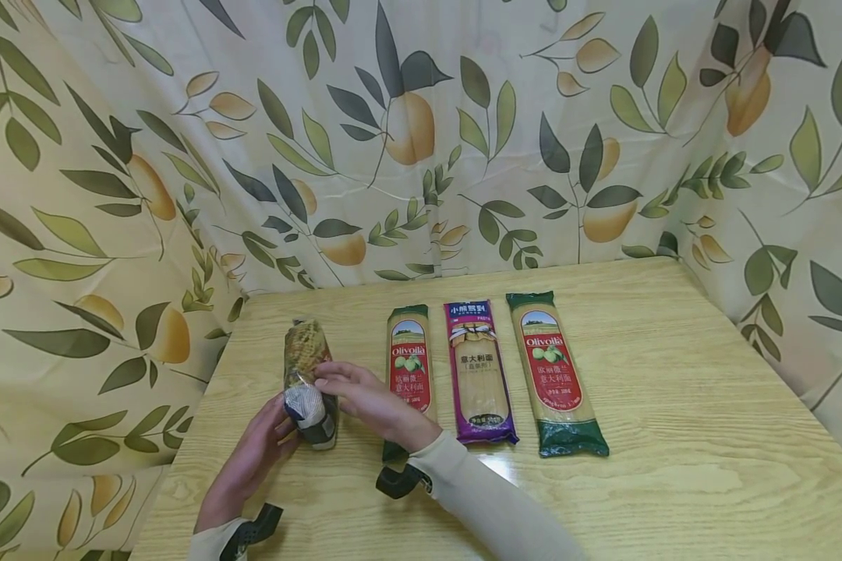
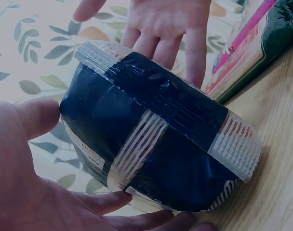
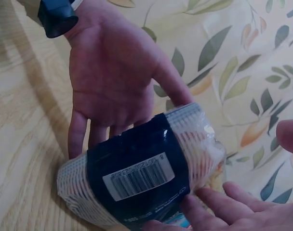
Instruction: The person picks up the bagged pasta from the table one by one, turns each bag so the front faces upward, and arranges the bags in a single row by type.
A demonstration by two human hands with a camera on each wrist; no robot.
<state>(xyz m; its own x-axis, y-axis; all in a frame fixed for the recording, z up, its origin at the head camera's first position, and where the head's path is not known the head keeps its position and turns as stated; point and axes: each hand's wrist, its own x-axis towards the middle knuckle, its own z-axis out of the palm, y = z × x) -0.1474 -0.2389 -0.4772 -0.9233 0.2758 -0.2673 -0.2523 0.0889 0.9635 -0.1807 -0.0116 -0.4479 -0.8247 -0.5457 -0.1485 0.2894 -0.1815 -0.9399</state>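
Observation:
A pasta bag [image 1: 307, 362] with a clear front, white stripes and a dark blue end is at the left of the table. My left hand [image 1: 256, 452] holds its near left side; in the left wrist view the thumb is at one corner and the fingers [image 2: 137, 219] lie along the lower edge. My right hand [image 1: 368, 401] reaches across from the right, fingers extended against the bag, its thumb apart from it in the right wrist view. That view also shows a barcode [image 3: 139, 175] on the blue band.
To the right lie a green-ended spaghetti pack [image 1: 408, 358], a purple pasta pack [image 1: 480, 382] and another green-ended spaghetti pack [image 1: 556, 374], side by side on the wooden table [image 1: 681, 389]. My right forearm crosses in front of the nearest pack. A leaf-patterned curtain [image 1: 421, 195] hangs behind.

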